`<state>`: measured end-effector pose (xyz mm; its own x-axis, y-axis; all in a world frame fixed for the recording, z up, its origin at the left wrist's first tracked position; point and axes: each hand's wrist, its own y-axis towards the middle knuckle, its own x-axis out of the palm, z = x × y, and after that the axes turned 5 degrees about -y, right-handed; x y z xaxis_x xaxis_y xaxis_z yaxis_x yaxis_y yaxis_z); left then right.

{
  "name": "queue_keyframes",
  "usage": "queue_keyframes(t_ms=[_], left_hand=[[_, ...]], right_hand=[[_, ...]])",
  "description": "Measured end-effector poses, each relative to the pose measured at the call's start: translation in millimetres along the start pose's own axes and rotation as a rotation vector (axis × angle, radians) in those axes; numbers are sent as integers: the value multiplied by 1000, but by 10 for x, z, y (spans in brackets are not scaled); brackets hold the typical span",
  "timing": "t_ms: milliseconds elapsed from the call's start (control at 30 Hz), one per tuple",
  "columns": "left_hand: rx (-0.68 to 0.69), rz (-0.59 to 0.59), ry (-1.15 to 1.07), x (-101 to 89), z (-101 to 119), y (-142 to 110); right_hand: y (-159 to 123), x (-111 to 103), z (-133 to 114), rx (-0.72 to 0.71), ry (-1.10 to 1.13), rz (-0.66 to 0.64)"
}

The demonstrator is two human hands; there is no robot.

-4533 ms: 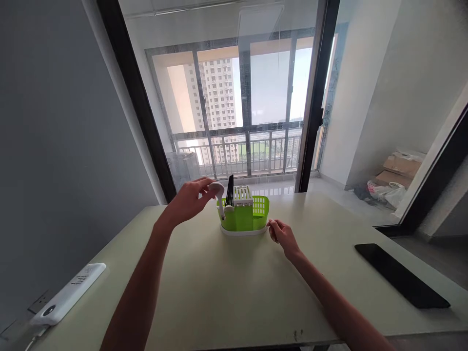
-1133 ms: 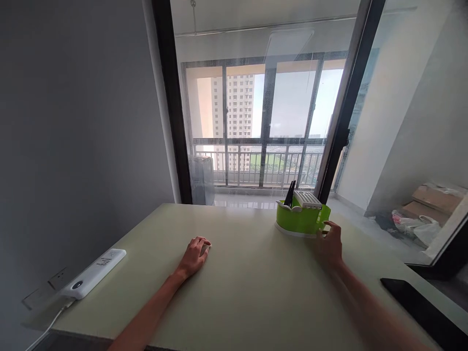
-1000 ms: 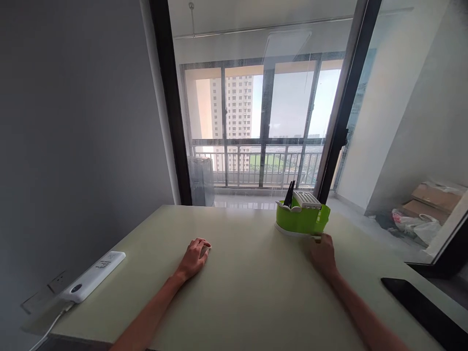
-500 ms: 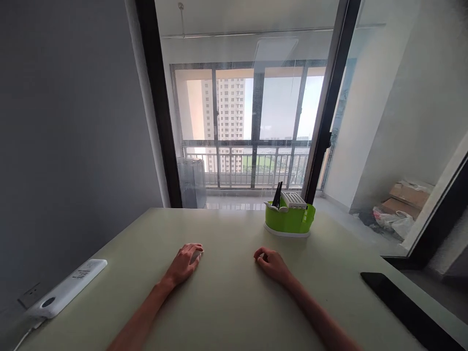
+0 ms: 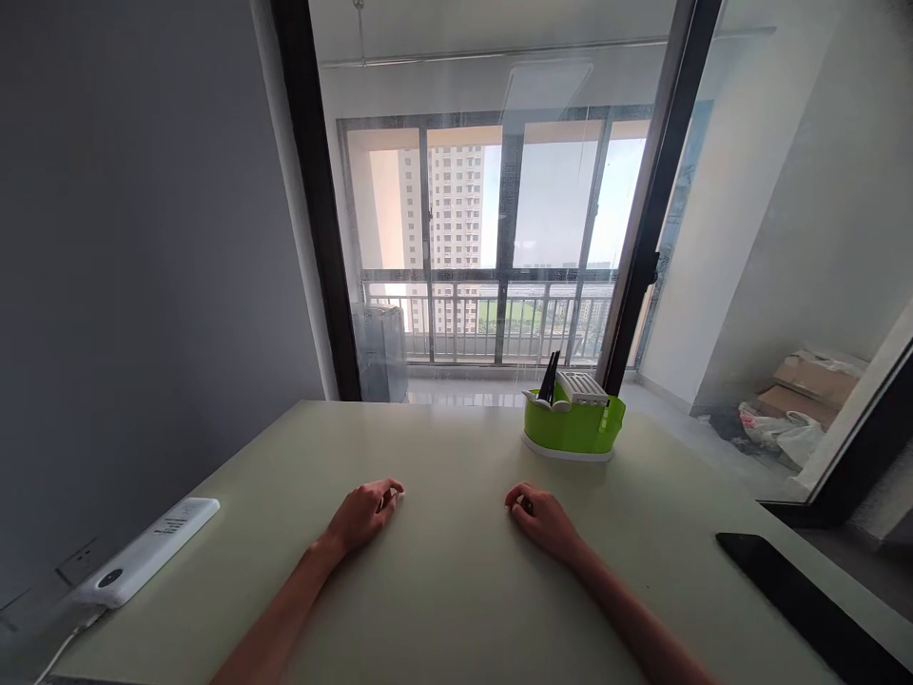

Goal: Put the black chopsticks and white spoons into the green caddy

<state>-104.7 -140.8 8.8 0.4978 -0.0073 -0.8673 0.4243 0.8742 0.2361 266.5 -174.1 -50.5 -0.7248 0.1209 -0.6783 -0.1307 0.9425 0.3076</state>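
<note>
- The left hand (image 5: pixel 365 514) rests on the pale table (image 5: pixel 442 599), its fingers bent over and the thumb close to the forefinger; the grip is partly open, with a small gap showing, and I cannot tell whether anything lies under the fingers
- The right hand (image 5: pixel 540 517) also rests on the table, loosely curled and partly open, with a little hollow between thumb and forefinger; no object shows in it, though the inside of the palm is hidden
- The two hands lie well apart, and neither touches the green basket (image 5: pixel 571 434)
- The green basket stands upright near the far edge of the table, beyond the right hand and slightly to its right, on a white base (image 5: pixel 571 456)
- Black sticks (image 5: pixel 549 376) lean upright at the left part of the basket, white spoons (image 5: pixel 561 406) sit at its front rim, and a white slotted rack (image 5: pixel 583 388) is on top beside the sticks
- At the table's left edge lies a white power strip (image 5: pixel 158 549) with a cable (image 5: pixel 63 655) at its near end
- Toward the right edge lies a flat black object (image 5: pixel 806 599)
- Beyond the glass, cardboard boxes (image 5: pixel 820 382) and plastic bags (image 5: pixel 797 440) lie on the floor at the right
</note>
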Motion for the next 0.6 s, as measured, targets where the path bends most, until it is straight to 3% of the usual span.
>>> queue_keyframes(t_ms=[600], left_hand=[[-27,-23,87,-22,5,13]], right_hand=[[-9,-54,-71,-18,-3,10]])
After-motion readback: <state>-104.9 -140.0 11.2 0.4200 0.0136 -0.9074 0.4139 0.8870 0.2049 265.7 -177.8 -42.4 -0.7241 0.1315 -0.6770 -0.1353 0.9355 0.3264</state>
